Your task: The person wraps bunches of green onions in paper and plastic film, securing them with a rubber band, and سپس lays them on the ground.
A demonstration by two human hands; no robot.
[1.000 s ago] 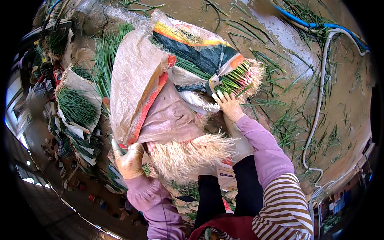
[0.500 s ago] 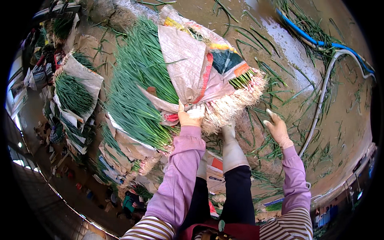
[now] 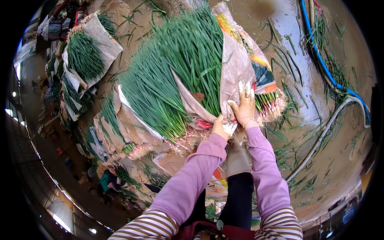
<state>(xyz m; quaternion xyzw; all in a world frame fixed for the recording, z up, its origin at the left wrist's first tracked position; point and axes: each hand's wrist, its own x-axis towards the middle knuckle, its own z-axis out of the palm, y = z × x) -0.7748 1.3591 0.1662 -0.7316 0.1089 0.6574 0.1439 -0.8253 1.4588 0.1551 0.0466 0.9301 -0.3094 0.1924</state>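
A large bundle of green onions (image 3: 160,76) lies before me, leaves pointing away and pale roots toward me. A worn beige woven sack (image 3: 237,60) wraps part of it, with a yellow, dark green and orange printed side at the right. My left hand (image 3: 224,129), in a dirty pale glove, is closed on the sack's near edge by the roots. Just right of it, my right hand (image 3: 245,108), gloved too, lies on the sack with fingers stretched out. Pink and white root ends (image 3: 271,106) show beyond it. My left hand's fingertips are partly hidden.
More sack-wrapped onion bundles (image 3: 86,56) stand in a row at the left. On the wet brown floor at the right run a blue hose (image 3: 314,44) and a grey hose (image 3: 316,150) among scattered leaves. A person (image 3: 110,180) is low at the left. My boot (image 3: 239,160) stands below the bundle.
My right hand has come in from the right and now rests on the sack. The left hand keeps its hold on the sack edge. The view has shifted, so the bundle appears further right.
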